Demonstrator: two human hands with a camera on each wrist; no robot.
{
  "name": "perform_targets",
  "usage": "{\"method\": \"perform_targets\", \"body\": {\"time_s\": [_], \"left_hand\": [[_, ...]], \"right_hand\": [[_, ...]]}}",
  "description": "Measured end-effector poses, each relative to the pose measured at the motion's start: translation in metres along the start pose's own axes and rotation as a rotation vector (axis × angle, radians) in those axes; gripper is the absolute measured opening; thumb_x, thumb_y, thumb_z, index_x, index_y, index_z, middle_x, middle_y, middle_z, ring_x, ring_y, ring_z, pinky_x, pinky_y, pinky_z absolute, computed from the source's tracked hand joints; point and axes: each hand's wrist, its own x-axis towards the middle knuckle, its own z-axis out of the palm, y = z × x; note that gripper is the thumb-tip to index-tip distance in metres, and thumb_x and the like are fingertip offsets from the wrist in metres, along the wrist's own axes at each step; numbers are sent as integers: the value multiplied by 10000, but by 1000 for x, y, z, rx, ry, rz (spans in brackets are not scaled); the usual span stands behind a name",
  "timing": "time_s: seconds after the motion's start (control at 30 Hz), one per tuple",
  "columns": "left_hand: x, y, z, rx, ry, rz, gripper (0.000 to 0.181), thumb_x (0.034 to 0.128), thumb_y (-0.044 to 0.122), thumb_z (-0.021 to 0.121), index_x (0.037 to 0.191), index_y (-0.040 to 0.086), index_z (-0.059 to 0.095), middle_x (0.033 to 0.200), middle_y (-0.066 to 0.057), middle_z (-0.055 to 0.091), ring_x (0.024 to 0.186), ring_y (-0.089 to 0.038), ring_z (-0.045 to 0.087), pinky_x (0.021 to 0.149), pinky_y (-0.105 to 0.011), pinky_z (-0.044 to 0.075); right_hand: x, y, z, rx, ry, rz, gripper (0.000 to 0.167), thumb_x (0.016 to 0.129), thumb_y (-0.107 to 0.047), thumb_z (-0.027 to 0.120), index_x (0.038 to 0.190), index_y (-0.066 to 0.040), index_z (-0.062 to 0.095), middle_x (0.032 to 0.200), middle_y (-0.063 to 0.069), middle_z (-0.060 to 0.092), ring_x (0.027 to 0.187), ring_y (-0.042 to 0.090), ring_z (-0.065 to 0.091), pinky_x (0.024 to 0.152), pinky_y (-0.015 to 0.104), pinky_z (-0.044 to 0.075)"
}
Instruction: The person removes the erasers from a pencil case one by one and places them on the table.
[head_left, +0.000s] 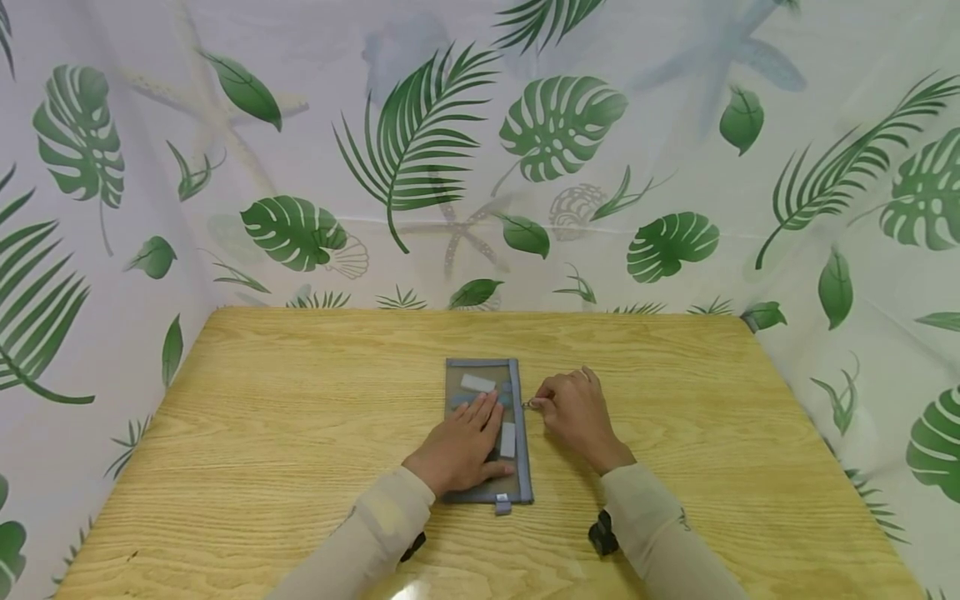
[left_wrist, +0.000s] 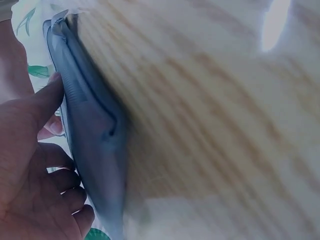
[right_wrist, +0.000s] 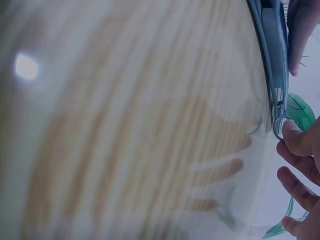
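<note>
A person's left hand (head_left: 465,450) lies across a mesh pouch (head_left: 480,492) near the middle of a wooden desk (head_left: 300,417), fingers straight and thumb held apart, apparently to stop the light pouch from sliding. At its right edge, the right hand (head_left: 576,417) has thumb and forefinger clamped on a small zipper ring (right_wrist: 276,131), a fingertip hold that suits so slight a loop. The zipper edge faces the right hand, likely for easy reach. Two white blocks, one at the top (head_left: 477,383) and one lower down (head_left: 507,440), show through the mesh.
</note>
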Motion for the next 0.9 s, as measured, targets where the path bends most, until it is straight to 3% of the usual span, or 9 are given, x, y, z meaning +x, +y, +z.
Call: {"method": "perform_targets", "body": {"time_s": [0.37,0.53,0.9], "left_hand": [[11,-8,-11,-2,41,-5,806,1051,537,427,1598,-16,216,1660,-200,173,1538,-304,160,1235,-398,194],[19,-12,-10,-58,49,-33,734,1079,475,417,1592,-19,239,1657,-208,185,1539,-312,159,1238,-410,186],[26,-17,-4,-81,22,-75,830,1049,552,432,1592,-36,210,1663,-217,137,1548,-303,113,1249,-402,138]], "right_hand": [[-1,2,-1,19,0,-15,82,842,-136,843,792,-115,781,755,-7,718,782,267,638,1095,669,338],[-2,3,-2,38,5,-37,72,834,-129,846,800,-109,786,777,3,732,780,266,649,1076,673,353],[-3,4,-7,83,-39,-37,65,840,-129,839,814,-96,789,809,14,747,802,253,692,1086,688,334]]}}
